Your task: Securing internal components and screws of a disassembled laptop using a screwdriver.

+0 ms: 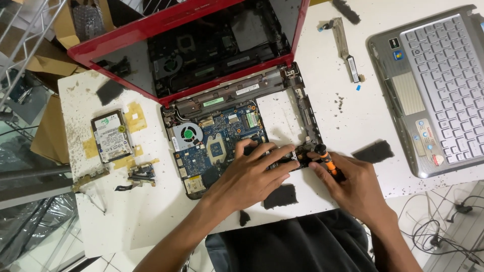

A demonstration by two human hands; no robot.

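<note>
Two hands work on an opened red laptop (237,100) on a white bench (151,211). The left hand (252,176) lies flat, fingers spread, pressing the blue board (217,146). Just beside it, the right hand (353,189) is clamped on an orange-and-black screwdriver (325,158), its tip at the laptop's lower frame. Beyond the right hand lies a silver keyboard (443,85); far left of the left hand, a hard drive (111,136).

A glossy red laptop lid (151,30) frames a black screen above a blue circuit board (222,143) with a silver-grey fan (green at its hub) (187,134). An orange-and-black screwdriver (326,162) contrasts with the speckled white table (322,90). Nearby lie a silver keyboard panel (438,85), a silver hard drive (111,136) and black foam pads (280,196).
</note>
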